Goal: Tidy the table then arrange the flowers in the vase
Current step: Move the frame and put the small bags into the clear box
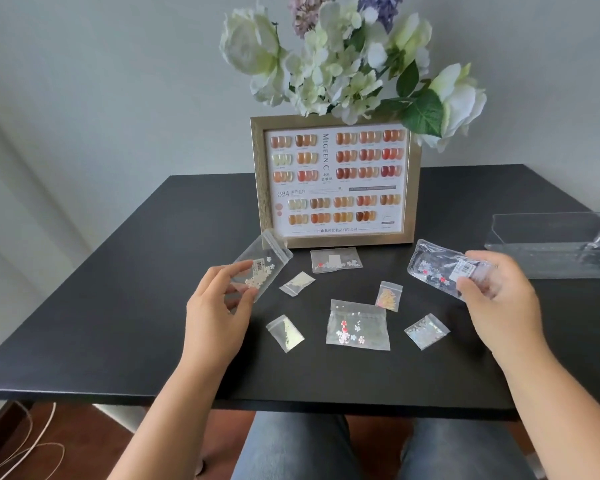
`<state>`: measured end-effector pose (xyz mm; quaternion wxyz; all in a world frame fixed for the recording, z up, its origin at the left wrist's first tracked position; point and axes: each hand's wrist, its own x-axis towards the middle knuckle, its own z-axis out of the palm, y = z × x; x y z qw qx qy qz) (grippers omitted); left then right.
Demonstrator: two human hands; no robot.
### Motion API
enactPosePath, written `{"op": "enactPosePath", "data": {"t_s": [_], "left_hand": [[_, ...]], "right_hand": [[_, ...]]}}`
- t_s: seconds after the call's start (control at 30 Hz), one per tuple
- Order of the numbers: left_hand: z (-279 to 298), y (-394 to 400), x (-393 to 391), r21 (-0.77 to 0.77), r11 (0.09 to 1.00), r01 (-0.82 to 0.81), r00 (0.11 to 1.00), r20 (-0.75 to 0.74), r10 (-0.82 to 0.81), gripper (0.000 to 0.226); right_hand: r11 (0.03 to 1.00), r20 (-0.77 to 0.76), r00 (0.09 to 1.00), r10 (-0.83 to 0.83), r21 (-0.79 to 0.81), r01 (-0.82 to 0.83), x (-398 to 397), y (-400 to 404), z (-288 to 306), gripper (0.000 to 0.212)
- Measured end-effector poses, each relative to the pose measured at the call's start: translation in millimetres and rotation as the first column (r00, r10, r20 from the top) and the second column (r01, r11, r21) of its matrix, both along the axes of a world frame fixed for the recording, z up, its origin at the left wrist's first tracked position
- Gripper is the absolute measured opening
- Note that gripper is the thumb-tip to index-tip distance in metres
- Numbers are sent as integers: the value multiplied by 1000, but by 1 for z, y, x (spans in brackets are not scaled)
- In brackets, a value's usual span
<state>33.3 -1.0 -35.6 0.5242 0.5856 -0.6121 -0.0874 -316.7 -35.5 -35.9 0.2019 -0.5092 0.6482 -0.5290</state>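
Left hand (pixel 219 299) pinches small clear zip bag of white flower charms (pixel 260 265); right hand (pixel 499 292) pinches larger clear zip bag (pixel 447 268). Drop both flat into clear plastic box (pixel 551 244), then gather remaining packets.

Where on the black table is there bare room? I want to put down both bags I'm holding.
Free: the table left of the left hand, and the front strip between the forearms. Crowded: the middle, with six small bags between the gold frame and that strip. The clear box fills the right edge beyond the right hand.
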Motion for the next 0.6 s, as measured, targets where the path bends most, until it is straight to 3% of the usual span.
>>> {"op": "enactPosePath", "data": {"t_s": [0.3, 0.6], "left_hand": [[25, -21, -37, -157, 987, 41, 998, -40, -48, 26], [67, -64, -117, -203, 939, 277, 954, -57, -294, 25]], "right_hand": [[992, 83, 992, 93, -95, -85, 1, 0, 3, 36], [981, -27, 994, 102, -162, -105, -14, 13, 17, 31]]}}
